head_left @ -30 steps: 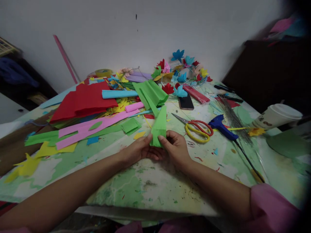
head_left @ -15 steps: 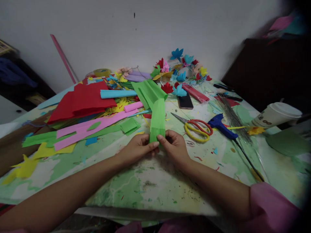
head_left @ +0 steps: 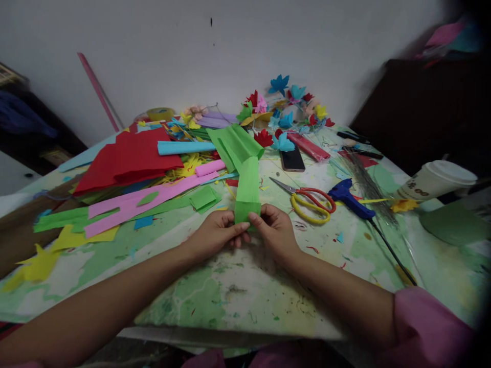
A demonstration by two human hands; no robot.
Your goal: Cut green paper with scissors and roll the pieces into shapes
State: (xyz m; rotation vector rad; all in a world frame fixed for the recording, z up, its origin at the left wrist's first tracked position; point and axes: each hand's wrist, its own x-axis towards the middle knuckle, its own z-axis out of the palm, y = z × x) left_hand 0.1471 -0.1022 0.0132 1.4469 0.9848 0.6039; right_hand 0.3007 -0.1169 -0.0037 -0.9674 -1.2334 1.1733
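A long strip of green crepe paper [head_left: 248,179] runs toward me from a wider, creased part lying farther back on the table. Its near end is folded over into a darker flap. My left hand [head_left: 218,232] pinches the left side of that flap between thumb and fingers. On the flap's right side, my right hand [head_left: 275,232] grips it with the thumb on top and the fingers behind. Both thumbs nearly meet at the fold. Scissors with red and yellow handles [head_left: 311,202] lie open just beyond my right hand.
To the right are a blue glue gun [head_left: 350,197] with a black cord, thin wires [head_left: 370,184] and a paper cup [head_left: 437,181]. Red paper [head_left: 130,156] and pink strips [head_left: 149,202] lie left. Paper flowers [head_left: 284,117] and a phone [head_left: 293,159] are at the back.
Both hands stay almost in place on the green strip. The folded flap at its near end looks slightly taller now. The surrounding things have not moved.
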